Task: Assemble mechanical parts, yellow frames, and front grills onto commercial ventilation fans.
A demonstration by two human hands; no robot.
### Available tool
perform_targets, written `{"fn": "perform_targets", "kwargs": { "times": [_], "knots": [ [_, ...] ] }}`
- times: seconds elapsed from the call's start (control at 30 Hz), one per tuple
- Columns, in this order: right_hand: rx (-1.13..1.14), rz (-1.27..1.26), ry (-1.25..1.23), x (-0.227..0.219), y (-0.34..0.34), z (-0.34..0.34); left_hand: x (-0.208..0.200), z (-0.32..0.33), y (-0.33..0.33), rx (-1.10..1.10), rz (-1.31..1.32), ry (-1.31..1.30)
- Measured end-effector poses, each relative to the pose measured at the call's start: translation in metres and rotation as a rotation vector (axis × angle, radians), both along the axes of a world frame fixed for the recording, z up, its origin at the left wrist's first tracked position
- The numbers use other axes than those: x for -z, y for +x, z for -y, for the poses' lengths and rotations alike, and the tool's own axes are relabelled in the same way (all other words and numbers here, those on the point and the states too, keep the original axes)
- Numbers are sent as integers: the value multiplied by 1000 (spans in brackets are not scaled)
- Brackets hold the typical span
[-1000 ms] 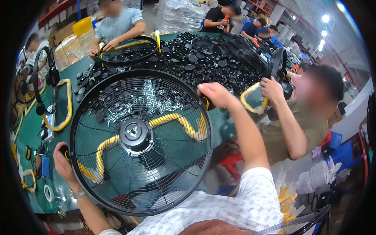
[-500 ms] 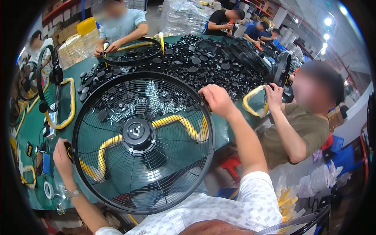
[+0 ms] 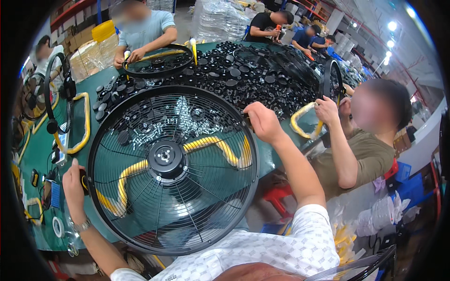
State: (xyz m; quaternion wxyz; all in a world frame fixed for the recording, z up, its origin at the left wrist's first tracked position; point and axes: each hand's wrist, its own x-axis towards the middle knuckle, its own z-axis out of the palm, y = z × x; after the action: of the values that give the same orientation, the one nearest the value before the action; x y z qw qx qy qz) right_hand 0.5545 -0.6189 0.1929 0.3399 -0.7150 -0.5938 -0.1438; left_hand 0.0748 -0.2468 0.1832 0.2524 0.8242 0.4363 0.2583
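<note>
A large round black fan housing (image 3: 98, 215) with a wire grille stands tilted in front of me, its dark motor hub (image 3: 166, 160) at the centre. A bent yellow stand tube (image 3: 213, 142), seemingly wrapped in clear film, shows through the grille. At the left rim, my left hand (image 3: 73, 189) is closed, its fingers curled beside a round black knob (image 3: 85, 181). My right hand (image 3: 265, 124) pinches at the upper right rim, and the small dark piece at its fingertips is mostly hidden.
Piles of black plastic parts (image 3: 243, 77) and silver bolts (image 3: 183, 124) cover the far green table (image 3: 70, 220). A co-worker at right handles another fan ring (image 3: 331, 79); one opposite handles a fan (image 3: 159, 65). A tape roll (image 3: 58, 227) lies near left, a red stool (image 3: 280, 199) below right.
My right hand has shifted slightly right and turned at the rim. My left hand's fingers have moved up a little. The fan has shifted slightly right. The right co-worker's fan ring has turned.
</note>
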Motion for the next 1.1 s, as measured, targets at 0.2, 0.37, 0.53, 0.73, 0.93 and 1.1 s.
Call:
{"fn": "perform_targets", "kwargs": {
  "times": [0.2,0.37,0.53,0.73,0.93,1.1],
  "knots": [
    [54,-555,-658,-36,28,-27,62,24,16,81,713,369],
    [115,122,100,-12,-5,0,30,10,-4,122,573,226],
    [-44,61,62,0,-5,-3,11,-4,-8,117,26,-20],
    [-52,-508,-767,-39,36,-47,80,11,15,203,864,373],
    [8,186,241,1,-5,-4,25,1,-2,63,586,173],
    [64,-174,-245,-14,1,-17,15,2,5,24,136,63]
  ]
}}
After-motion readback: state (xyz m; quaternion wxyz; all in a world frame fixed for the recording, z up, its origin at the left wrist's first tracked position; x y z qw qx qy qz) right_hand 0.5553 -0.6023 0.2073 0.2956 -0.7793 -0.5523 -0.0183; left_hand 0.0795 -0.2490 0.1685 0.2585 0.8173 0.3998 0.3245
